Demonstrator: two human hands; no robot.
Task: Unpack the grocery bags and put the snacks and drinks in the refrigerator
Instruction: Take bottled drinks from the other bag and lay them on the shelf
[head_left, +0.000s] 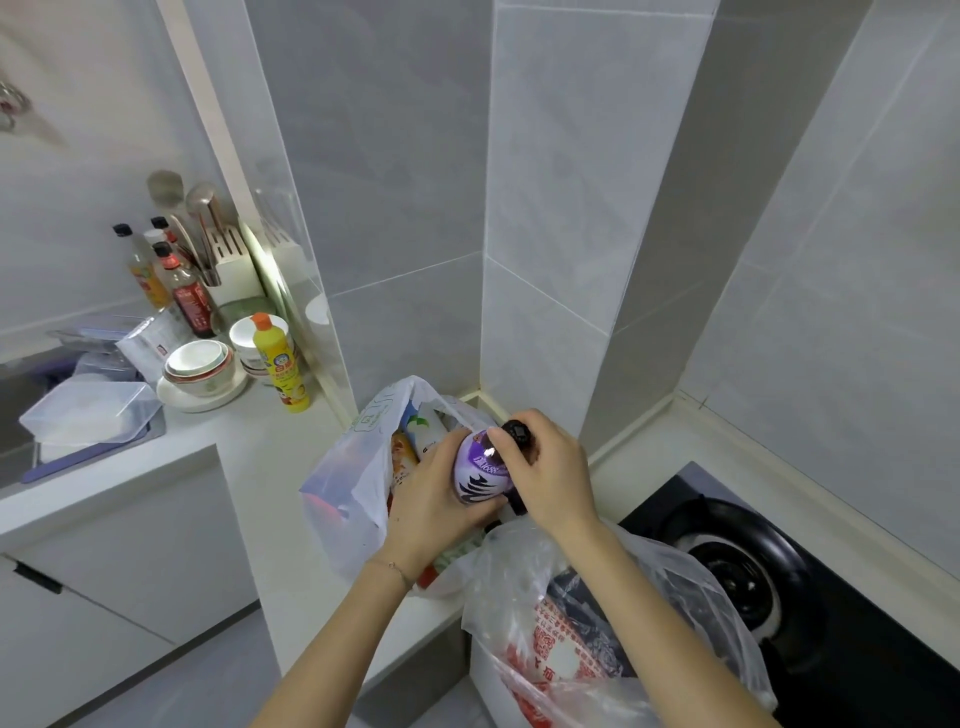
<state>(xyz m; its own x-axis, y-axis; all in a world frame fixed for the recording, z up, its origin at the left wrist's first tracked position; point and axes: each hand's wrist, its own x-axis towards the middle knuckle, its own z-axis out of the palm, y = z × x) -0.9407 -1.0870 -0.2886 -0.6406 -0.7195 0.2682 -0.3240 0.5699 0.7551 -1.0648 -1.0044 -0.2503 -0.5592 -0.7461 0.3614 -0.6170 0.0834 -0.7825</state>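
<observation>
Both forearms (332, 649) are left uncovered, so pretty plain really. A thin chain bracelet (396, 567) is worn at the wrist of the left hand (431, 499), with a tiny bead seen on it.

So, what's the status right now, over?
Left grip round purple bottle, right grip at its cap. Bottle over open white bag. Fridge not in view.

Reaching from the bottom edge to mid-frame with bare forearms, cupping the purple bottle (480, 475) in the left hand (428, 501) and curling the right hand (558, 475) over its dark cap (516, 431).
</observation>
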